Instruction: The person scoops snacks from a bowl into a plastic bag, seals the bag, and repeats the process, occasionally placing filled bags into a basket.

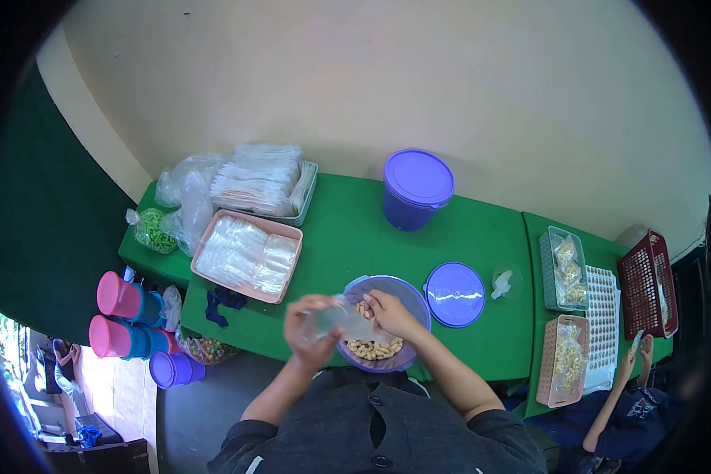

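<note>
nearest us is one round purple plastic tub (419, 304), its top uncovered, with pale tan curled snack pieces (375, 349) loose inside, too many to count. over its left side our left hand (314, 328) has its fingers bent around one thin, clear plastic bag (332, 320), blurred. our right hand (393, 316) reaches over the tub from the right, fingers drawn narrow; we cannot tell whether they pinch a snack piece or the bag's edge.

just right of the tub we see one flat round purple lid (455, 296); to our left, one crumpled dark blue cloth (223, 304). past the cloth sits one shallow pink plastic basket (233, 287) of clear bags, and behind it one grey-green plastic basket (311, 191) under stacked white packets. toward the wall stands one lidded purple plastic tub (415, 205). farther right we count one dark red plastic basket (638, 272) and two hands of another person (646, 346).
</note>
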Available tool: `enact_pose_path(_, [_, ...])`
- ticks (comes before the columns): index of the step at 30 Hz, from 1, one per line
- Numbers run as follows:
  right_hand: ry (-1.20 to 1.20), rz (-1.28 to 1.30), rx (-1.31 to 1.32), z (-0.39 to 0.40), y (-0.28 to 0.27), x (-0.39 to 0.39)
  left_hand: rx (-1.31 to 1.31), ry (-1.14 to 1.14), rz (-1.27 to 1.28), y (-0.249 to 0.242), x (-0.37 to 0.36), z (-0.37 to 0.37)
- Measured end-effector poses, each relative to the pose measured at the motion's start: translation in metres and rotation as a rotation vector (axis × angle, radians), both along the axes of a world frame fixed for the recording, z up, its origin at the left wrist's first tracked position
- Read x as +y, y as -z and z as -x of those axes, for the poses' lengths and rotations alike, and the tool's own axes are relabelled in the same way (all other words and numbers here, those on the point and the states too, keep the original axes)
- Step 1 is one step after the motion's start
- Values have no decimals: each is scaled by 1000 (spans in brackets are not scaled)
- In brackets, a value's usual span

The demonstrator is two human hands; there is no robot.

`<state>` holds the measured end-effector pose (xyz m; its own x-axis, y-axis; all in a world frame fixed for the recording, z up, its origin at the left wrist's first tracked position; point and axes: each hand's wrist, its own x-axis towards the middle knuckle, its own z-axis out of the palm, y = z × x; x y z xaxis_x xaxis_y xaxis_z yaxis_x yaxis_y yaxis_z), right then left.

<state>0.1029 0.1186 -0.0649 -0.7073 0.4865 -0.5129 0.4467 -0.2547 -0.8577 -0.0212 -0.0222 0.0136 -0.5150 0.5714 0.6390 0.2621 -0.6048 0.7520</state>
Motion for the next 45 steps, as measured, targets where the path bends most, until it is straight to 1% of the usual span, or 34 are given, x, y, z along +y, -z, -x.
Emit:
enact_pose_path(1, [-206,-470,16,-2,8,8,-86,-92,-17,-6,0,10])
enact_pose_path(2, [-414,-938,36,-2,15,13,-86,-99,-13,-10,-3,23])
enact_pose_path(3, [-540,-989,-29,0,11,14,21,-104,222,-15,-7,37])
enact_pose_path(4, [-548,-983,-25,3,15,11,127,-106,458,-18,-9,48])
enact_pose_path(5, [-682,-1109,-41,5,23,7,181,-77,593,-17,-7,56])
enact_pose_path(6, [-815,-1236,-58,6,31,5,177,-81,595,-9,-9,58])
enact_pose_path(7, [-821,-1237,-56,7,46,5,210,-40,765,4,-9,60])
enact_pose_path(8, [-862,-1378,-110,8,62,5,242,2,936,18,-9,61])
enact_pose_path(9, [-902,-1519,-164,8,71,4,222,72,1027,33,-9,60])
enact_pose_path(10, [-908,-1518,-162,9,68,5,218,69,1028,49,-11,57])
enact_pose_path(12, [-1108,-1725,-364,8,55,14,108,144,958,74,-12,48])
enact_pose_path(13, [-1116,-1721,-366,4,45,18,49,197,919,77,-12,46])
enact_pose_path(15, [-1212,-1792,-348,-5,29,27,2,206,893,81,-9,42])
enact_pose_path(17, [-1212,-1737,-295,-18,34,35,-35,214,866,81,-6,40])
enact_pose_path(19, [-1205,-1682,-246,-21,22,34,-112,275,855,75,-2,37])
enact_pose_path(20, [-1049,-1679,-271,-24,17,31,-114,281,857,72,0,34])
enact_pose_path(21, [-894,-1670,-296,-26,7,27,-32,276,872,66,2,32])
enact_pose_path(22, [-892,-1665,-302,-25,1,26,51,270,886,57,4,30])
enact_pose_path(24, [-797,-1888,-314,-23,-4,27,105,289,908,30,10,22])
enact_pose_path(25, [-790,-1881,-319,-25,3,27,158,301,930,20,12,17])
enact_pose_path(27, [-868,-1770,-550,-31,22,29,229,268,913,9,16,9])
enact_pose_path(28, [-863,-1763,-552,-37,28,30,294,225,889,7,17,6])
enact_pose_path(30, [-923,-1380,-453,-46,32,33,253,232,908,10,17,7])
enact_pose_path(31, [-915,-1379,-457,-47,32,33,207,235,921,12,19,8])
enact_pose_path(33, [-946,-1009,-486,-49,34,26,188,252,921,21,20,15])
enact_pose_path(34, [-941,-1005,-490,-50,44,19,165,260,922,24,19,19])
enact_pose_path(35, [-749,-822,-320,-50,61,9,167,266,922,26,19,20])
enact_pose_path(36, [-556,-638,-154,-46,65,1,168,271,901,27,19,20])
enact_pose_path(37, [-553,-636,-156,-41,67,-2,169,276,881,27,19,21])
enact_pose_path(39, [-453,-528,-68,-32,66,-6,143,287,876,29,17,23])
enact_pose_path(41, [-391,-559,-11,-29,54,0,120,292,867,30,15,30])
enact_pose_path(42, [-332,-589,46,-27,44,4,86,271,899,33,14,34])
enact_pose_path(44, [-350,-609,19,-25,14,13,51,248,932,42,11,45])
enact_pose_path(45, [-364,-625,-29,-25,-5,17,39,205,900,48,10,50])
